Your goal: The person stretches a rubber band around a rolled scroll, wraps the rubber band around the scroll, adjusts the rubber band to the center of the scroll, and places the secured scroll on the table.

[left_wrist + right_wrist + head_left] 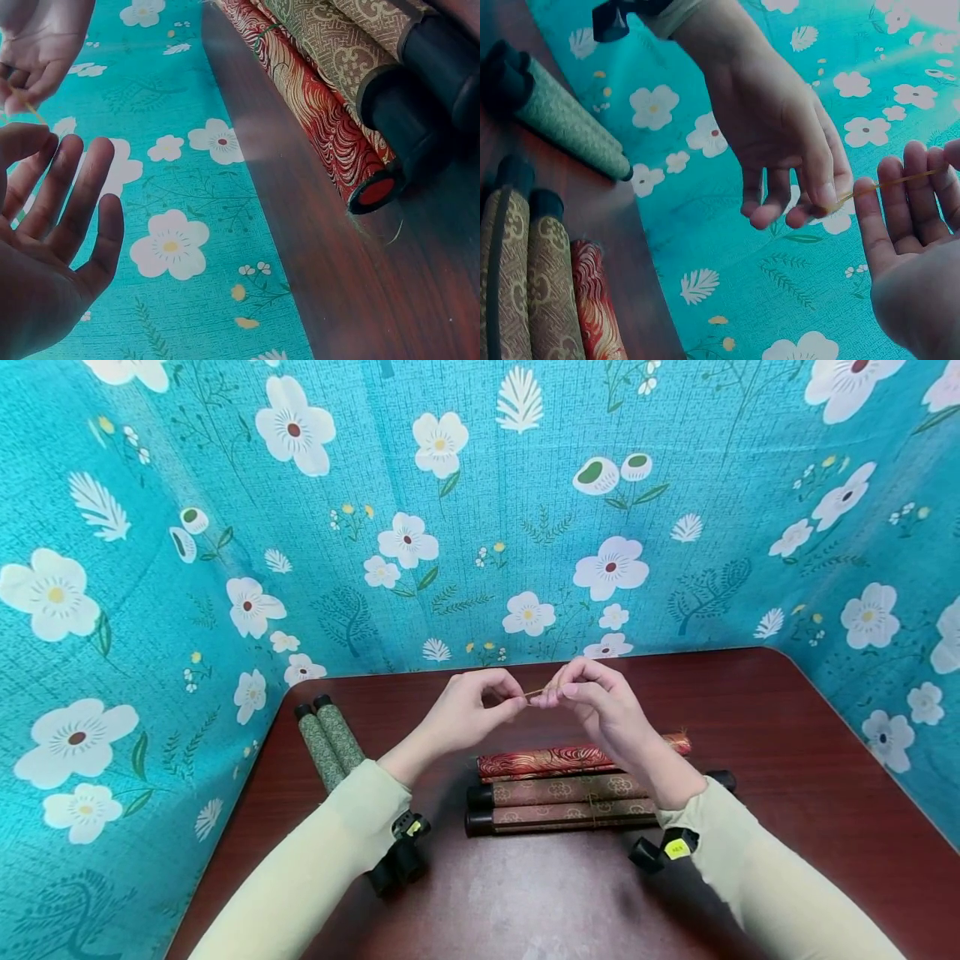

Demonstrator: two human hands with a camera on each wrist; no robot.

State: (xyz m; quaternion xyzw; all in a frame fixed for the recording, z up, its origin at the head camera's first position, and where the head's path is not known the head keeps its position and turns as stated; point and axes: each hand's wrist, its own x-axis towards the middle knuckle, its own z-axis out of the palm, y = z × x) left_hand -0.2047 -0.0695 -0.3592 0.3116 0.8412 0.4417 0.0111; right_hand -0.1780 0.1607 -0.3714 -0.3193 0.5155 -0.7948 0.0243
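Over the back part of the table, both hands are raised with a thin yellow rubber band (892,182) stretched between them. My left hand (480,706) pinches one end between thumb and index finger. The other end is held by my right hand (603,702), its thumb bent in toward the fingers. In the left wrist view, the other fingers of the left hand (64,232) are spread. Below the hands lie a red-and-gold patterned roll (540,763) and a pair of brown brocade scrolls (551,792) with black end knobs, partly covered by the right forearm.
Two green scrolls (330,743) with black knobs lie at the left, partly behind the left sleeve. The dark red wooden table (540,893) meets a turquoise flowered cloth (480,510) at its back and sides.
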